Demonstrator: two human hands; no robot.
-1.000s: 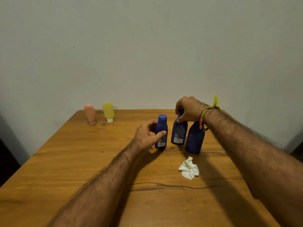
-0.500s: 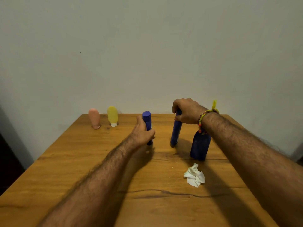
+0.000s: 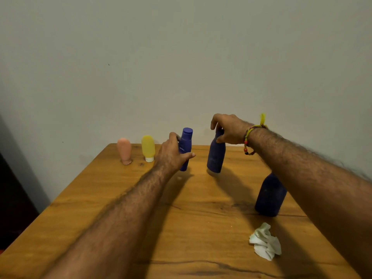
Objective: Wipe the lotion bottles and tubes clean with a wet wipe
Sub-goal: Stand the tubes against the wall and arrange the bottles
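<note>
1. Head view, the only view. Wooden tabletop (image 3: 112,200) against a plain pale wall (image 3: 181,57); both forearms reach forward over it.
2. Left hand (image 3: 171,156): fingers curled round the small blue bottle (image 3: 186,146), thumb across its front. Bottle roughly upright with a slight tilt, cap on, white lettering legible on its body. Whether its base touches the tabletop: cannot tell, the hand hides part of it.
3. Right hand (image 3: 227,128): grasps the middle blue bottle (image 3: 216,156) from above at neck and cap, fingers wrapped over the top. Bottle leans slightly; its lower edge is at the tabletop surface, contact uncertain.
4. The right wrist carries a beaded thread bracelet (image 3: 249,137) with a yellow tassel.
5. Large blue bottle (image 3: 269,194): stands on the tabletop under the right forearm, nearer the person than the right hand; top hidden by the arm. Touched by neither hand.
6. Wet wipe (image 3: 264,241): white, crumpled, lying on the tabletop nearer the person than the large blue bottle, well apart from both hands, unheld.
7. Beyond and to the left of the left hand: yellow tube (image 3: 148,148), standing on its white cap; pink tube (image 3: 124,151) just to its left, also cap-down. Both near the far edge, apart from each other, untouched.
</note>
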